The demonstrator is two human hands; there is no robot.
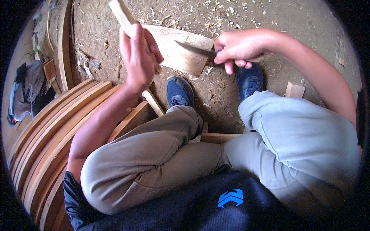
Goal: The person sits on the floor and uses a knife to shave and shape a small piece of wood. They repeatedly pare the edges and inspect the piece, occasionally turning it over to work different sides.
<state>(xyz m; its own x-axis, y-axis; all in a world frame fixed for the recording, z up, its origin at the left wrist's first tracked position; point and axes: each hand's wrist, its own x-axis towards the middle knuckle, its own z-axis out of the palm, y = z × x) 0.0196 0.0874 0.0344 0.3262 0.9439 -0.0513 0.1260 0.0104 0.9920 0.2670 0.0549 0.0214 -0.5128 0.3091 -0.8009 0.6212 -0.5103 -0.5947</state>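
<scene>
My left hand (137, 57) is closed around a pale wooden stick (122, 14), whose upper end rises past my fingers toward the top of the view. In my right hand (243, 46) is a knife (192, 49), its dark blade pointing left, with the handle mostly covered by my fingers. Blade and stick are apart. Behind and below the blade is a wide, pale wooden board (169, 42); whether the knife touches it I cannot tell. Another thin strip of wood (154, 103) shows below my left wrist; whether it belongs to the held stick is hidden.
Curved wooden planks (58, 127) are stacked at my left, near a bundle of dark cloth (29, 88). Shavings (227, 11) litter the dirt floor. My shoes (179, 91) stand just below the board. A small wood block (295, 89) lies at the right.
</scene>
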